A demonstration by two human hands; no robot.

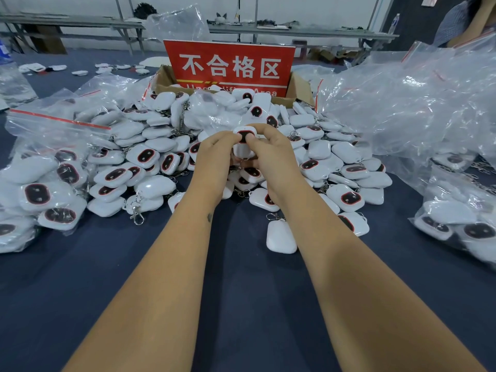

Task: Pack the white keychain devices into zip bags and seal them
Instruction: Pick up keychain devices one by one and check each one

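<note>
A broad table (241, 304) is covered by a dark blue, matte cloth, and most of its far half is taken up by a heap of keychain devices (150, 146). These are seen as glossy white plastic shells, squarish with rounded corners, many bearing a dark oval window ringed in red; small metal clasps (one lies at the heap's near left edge) are attached to several. On the right a large mound of empty zip bags (408, 103) is piled, thin, clear and crinkled, with red strips along their mouths. On the left, filled bags (45, 189) of the same film are stacked, the white shells visible through the plastic. Behind the heap a brown cardboard box (298, 87) is set, and a flat red sign (230, 65) with white characters is stood in it. A lone device (280, 236) lies face down on the cloth, just near of the heap.

Above the heap's middle, one held device (244, 140) is gripped between both hands. The left hand (214, 154) is curled round its left side, thumb pressed near the dark window. The right hand (271, 154) is closed on its right side, fingers bent over the top edge and thumb laid at the window's rim. Whether a bag is also held cannot be told.
</note>
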